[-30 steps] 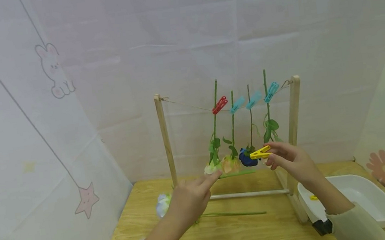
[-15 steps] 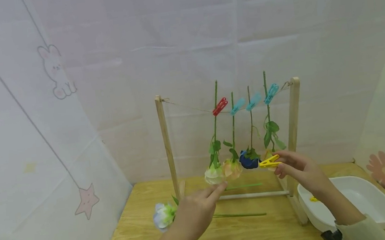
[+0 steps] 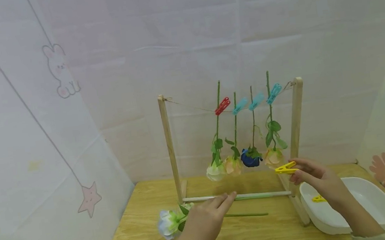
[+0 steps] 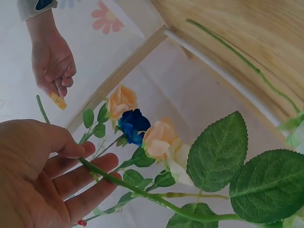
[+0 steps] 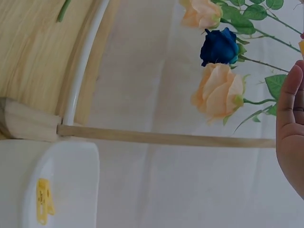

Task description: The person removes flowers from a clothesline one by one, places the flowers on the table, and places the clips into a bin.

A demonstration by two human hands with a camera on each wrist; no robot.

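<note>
In the head view my left hand [image 3: 204, 223] is low over the table. The left wrist view shows it pinching the green stem [image 4: 142, 194] of an artificial flower between thumb and fingers; large leaves [image 4: 218, 152] grow on that stem, and its bloom is mostly out of view. My right hand [image 3: 318, 181] pinches a yellow clothespin [image 3: 285, 168] in front of the rack's right post. Four-sided wooden framing carries a string with several hanging flowers, head down: a white one [image 3: 216, 170], a peach rose [image 3: 233, 166], a blue rose [image 3: 251, 157] and another peach rose [image 3: 273, 158].
A red clothespin [image 3: 222, 106] and several blue clothespins [image 3: 274, 94] grip the stems on the string. A bluish-white flower [image 3: 167, 223] lies on the table at left. At right stands a white basin [image 3: 376, 202] with a yellow clothespin inside. A white bar [image 3: 196, 199] joins the posts.
My left hand has moved down and slightly right with the stem. My right hand, still pinching the yellow clothespin, has moved down and right, away from the blue rose.
</note>
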